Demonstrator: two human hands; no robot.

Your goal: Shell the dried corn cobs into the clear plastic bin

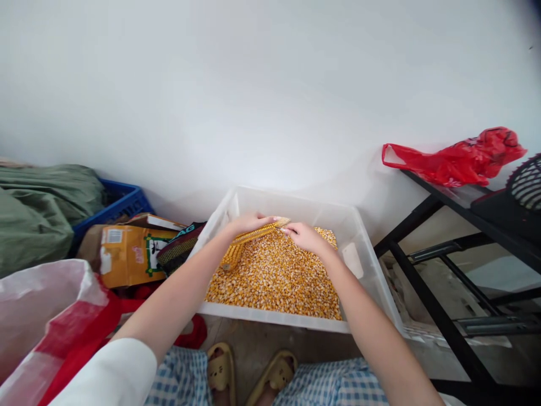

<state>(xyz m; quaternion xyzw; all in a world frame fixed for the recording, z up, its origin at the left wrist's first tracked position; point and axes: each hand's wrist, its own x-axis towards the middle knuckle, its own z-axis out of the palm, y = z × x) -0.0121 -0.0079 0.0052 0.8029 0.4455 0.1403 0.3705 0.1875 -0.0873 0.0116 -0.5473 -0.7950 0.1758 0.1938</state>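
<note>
Our left hand (255, 221) is wrapped over an ear of corn (256, 234), which slants just beneath its fingers toward our right hand (302, 234). The right hand's fingers are curled in together at the ear's pale tip; we cannot tell whether they pinch anything small. Below both hands we see loose kernels (279, 279) spread in a translucent bin (270, 316), and just below our left hand a second ear (231, 258) lies among them.
</note>
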